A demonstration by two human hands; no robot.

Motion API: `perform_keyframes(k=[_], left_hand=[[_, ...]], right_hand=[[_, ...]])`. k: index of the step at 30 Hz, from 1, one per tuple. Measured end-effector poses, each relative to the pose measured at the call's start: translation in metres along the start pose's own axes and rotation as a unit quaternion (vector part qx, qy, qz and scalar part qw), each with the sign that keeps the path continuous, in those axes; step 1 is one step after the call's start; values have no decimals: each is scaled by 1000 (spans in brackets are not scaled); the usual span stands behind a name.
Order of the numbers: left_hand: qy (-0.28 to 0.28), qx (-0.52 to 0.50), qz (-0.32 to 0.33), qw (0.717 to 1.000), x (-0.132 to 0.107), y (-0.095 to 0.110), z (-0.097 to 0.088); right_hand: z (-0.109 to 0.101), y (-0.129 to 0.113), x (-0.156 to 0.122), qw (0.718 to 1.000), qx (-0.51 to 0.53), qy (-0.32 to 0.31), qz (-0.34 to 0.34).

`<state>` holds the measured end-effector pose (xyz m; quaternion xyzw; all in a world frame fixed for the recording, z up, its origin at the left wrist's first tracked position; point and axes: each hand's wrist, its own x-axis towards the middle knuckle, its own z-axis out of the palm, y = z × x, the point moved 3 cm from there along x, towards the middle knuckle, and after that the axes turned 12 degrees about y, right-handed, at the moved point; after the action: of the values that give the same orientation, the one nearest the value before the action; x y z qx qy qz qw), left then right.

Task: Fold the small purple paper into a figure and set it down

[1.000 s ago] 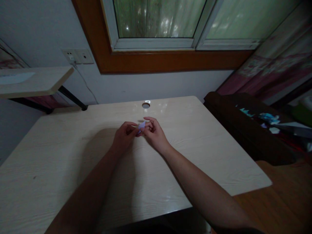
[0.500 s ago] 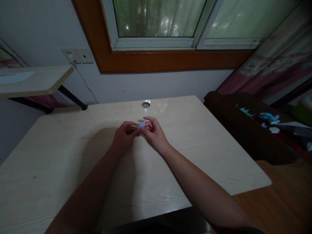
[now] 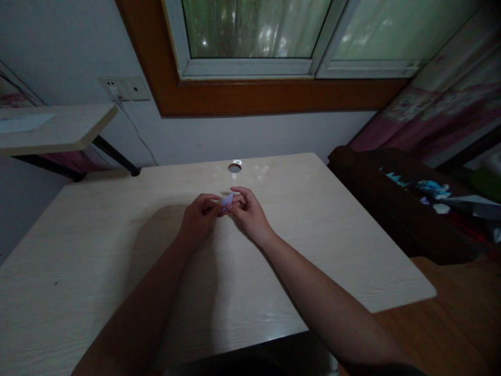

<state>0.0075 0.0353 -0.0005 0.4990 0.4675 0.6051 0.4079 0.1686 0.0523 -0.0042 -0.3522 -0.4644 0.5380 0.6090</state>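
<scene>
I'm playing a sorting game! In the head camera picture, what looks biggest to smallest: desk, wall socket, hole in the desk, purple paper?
1. desk
2. wall socket
3. hole and purple paper look about alike; the left hand and right hand hide part of the paper.

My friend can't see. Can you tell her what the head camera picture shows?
The left hand and the right hand pinch a small pale purple paper between them over a light wooden table. A window sits in the wall behind.
</scene>
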Motion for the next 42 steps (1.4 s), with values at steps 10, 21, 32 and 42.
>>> perform_keyframes(k=[10, 21, 32, 42], left_hand=[[13, 18, 8, 1000, -1, 5, 1], [11, 15, 17, 1000, -1, 8, 1], [1, -17, -9, 1000, -1, 5, 3], [-18, -11, -5, 1000, -3, 10, 4]], right_hand=[[2, -4, 0, 1000, 17, -15, 7], [2, -3, 1, 999, 36, -17, 16], [1, -5, 1, 1000, 22, -5, 16], [0, -2, 2, 1000, 13, -2, 12]])
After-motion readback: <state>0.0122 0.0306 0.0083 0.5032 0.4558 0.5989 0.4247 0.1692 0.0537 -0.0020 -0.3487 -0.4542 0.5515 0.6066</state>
